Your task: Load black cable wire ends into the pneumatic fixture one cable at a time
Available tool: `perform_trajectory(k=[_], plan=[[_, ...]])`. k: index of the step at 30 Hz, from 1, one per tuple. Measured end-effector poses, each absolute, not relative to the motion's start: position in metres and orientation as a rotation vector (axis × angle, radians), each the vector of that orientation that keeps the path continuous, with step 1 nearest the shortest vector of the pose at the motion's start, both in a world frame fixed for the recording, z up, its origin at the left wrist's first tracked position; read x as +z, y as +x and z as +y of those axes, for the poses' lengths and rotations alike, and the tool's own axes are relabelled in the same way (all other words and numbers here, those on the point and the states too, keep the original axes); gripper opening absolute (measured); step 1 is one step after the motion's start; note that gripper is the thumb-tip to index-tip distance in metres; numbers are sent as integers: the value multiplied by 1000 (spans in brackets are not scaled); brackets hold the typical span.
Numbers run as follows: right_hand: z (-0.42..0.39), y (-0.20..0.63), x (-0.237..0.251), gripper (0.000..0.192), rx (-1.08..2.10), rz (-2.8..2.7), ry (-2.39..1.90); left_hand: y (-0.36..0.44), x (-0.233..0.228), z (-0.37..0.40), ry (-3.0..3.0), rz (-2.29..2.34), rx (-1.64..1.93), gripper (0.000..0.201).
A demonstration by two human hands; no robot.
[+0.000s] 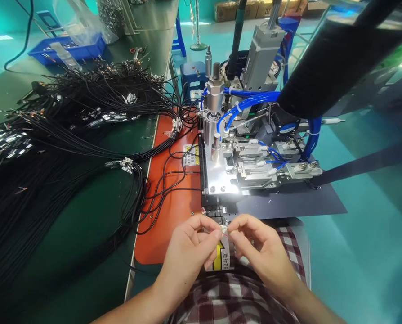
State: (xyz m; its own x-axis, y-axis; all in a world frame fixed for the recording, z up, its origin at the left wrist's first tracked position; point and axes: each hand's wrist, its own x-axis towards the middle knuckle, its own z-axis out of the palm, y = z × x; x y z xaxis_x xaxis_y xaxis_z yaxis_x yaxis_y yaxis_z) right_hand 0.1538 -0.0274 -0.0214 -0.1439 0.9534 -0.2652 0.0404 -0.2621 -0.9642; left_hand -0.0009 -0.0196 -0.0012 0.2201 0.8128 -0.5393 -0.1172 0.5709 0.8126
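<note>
While pinched between left hand (187,252) and right hand (261,252), thin wire (224,231) lying left-right.

Left hand (187,252) and right hand (261,252) pinching thin wire (224,230), before pneumatic machine (248,148)

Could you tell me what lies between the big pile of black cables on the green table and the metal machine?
In the head view, an orange mat lies between the black cables and the machine; a few cable loops trail across it.
</note>
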Motion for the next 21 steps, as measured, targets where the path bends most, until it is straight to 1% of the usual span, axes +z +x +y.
perform_trajectory(k=[8, 21], plan=[[-18, 148, -14, 13, 1519, -1173, -1349, 0, -1, -17, 655, 1174, 688, 17], [-22, 147, -20, 21, 1686, -985, -1323, 0, 1, -19, 580, 1129, 683, 17]])
